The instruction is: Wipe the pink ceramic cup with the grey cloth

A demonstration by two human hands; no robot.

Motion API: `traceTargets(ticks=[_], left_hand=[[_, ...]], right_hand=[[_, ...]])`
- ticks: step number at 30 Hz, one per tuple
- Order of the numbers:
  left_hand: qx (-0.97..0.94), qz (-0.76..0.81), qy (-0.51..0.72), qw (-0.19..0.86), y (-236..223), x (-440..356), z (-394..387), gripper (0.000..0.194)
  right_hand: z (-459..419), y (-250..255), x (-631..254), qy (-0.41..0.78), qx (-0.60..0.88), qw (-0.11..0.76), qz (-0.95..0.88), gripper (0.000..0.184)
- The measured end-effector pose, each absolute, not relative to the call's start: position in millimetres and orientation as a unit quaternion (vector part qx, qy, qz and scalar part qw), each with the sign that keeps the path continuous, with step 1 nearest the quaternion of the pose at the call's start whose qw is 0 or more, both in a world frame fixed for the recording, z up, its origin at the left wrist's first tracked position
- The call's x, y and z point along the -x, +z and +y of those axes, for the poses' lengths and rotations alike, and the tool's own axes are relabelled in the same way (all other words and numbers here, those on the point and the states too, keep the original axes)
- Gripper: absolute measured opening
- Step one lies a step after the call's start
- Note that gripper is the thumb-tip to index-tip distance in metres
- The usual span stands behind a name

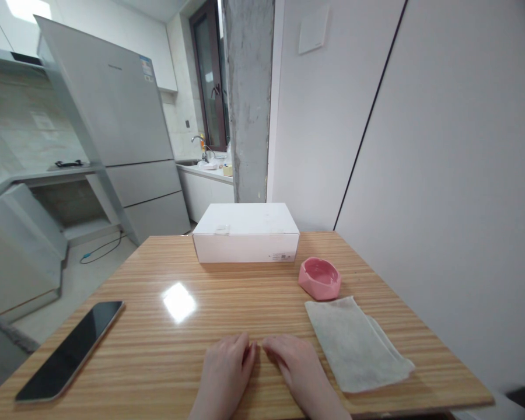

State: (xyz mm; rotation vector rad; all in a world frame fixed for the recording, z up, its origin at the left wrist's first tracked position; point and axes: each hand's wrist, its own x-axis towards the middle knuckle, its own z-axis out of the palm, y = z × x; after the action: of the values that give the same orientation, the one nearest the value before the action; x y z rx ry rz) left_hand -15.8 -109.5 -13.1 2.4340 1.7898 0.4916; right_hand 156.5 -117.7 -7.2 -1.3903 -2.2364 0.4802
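Resting on the wood-grain surface (149, 361), my left hand (230, 356) and right hand (293, 356) lie close together but apart, backs upward, fingers curled under. I see nothing held in either; the palms are hidden, so I cannot tell how tightly they are closed.

Just beside my right hand lies the folded gray-green cloth (354, 344), flat, its layers slightly offset at the right. It should be light and limp, easiest to pinch at a corner or along that layered edge. Well off to the left, the smartphone (72, 353) lies with its dark screen up; it looks stiff, slick and breakable, best held by its long sides.

Beyond the cloth's far edge sits the pink faceted ashtray (311, 287), upright, probably hard, fairly heavy for its size and chippable; I'd grip it across its outer walls. Farther back, the white cardboard box (247, 248) looks stiff and smooth, suiting a hold at both ends. Behind, to the left, stands a refrigerator (109, 116).
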Motion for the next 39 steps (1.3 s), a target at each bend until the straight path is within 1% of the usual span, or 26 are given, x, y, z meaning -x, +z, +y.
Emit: traceTargets(ticks=[8, 26, 39], left_hand=[[-0.796, 0.582, 0.167, 0.027, -15.3, 15.6, -108.7, 0.026], [-0.797, 0.581, 0.165, 0.032, -14.1, 16.3, -109.0, 0.026], [-0.797, 0.579, 0.172, 0.023, -15.9, 15.6, -108.3, 0.025]], right_hand=[[-118.2, -5.0, -156.0, 0.181, 0.506, 0.235, -0.810, 0.026], [-117.8, -7.3, -155.6, 0.187, 0.511, 0.244, -0.803, 0.027], [-123.1, -8.0, -156.6, 0.198, 0.525, 0.263, -0.785, 0.024]])
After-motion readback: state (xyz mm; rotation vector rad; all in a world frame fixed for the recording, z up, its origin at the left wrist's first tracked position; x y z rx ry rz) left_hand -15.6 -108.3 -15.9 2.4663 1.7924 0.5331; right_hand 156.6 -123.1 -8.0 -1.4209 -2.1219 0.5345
